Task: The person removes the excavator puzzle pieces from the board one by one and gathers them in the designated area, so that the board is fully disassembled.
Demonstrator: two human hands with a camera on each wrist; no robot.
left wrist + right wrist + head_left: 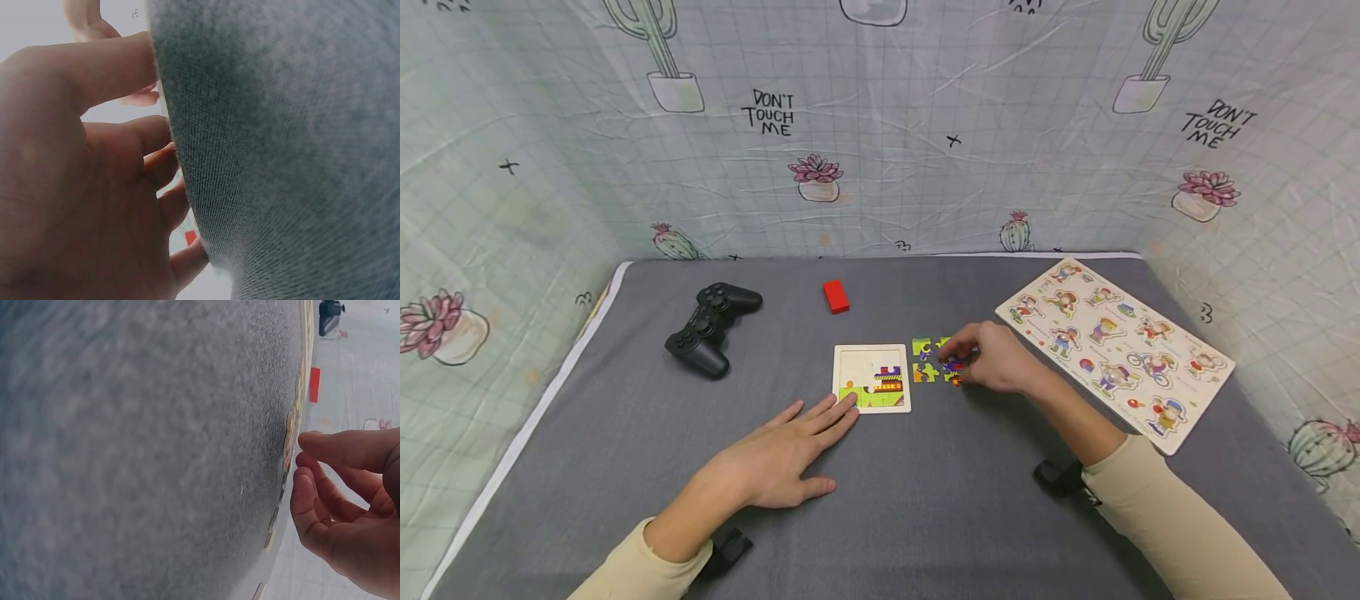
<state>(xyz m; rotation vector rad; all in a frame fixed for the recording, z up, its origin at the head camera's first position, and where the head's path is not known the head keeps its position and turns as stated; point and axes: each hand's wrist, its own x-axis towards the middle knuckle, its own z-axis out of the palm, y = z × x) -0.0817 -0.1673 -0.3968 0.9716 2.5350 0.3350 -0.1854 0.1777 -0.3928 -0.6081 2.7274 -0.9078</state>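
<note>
My left hand (778,462) lies palm down on the cloth, its spread fingertips touching the lower left corner of a small square puzzle board (871,351). Joined jigsaw pieces (876,396) with a vehicle picture fill the lower part of that board. To its right lie several loose puzzle pieces (927,372), mostly green. Bent fingers and thumb of my right hand (996,358) hover at these pieces, partly covering them. In the right wrist view a gap shows between the thumb (340,450) and the fingers, and I see no piece lifted between them.
A large wooden picture puzzle board (1112,350) lies at the right, partly behind my right forearm. A black game controller (711,329) is at the left. Behind the small board sits a red block (836,297). Printed fabric (887,183) hangs around the grey table (910,517).
</note>
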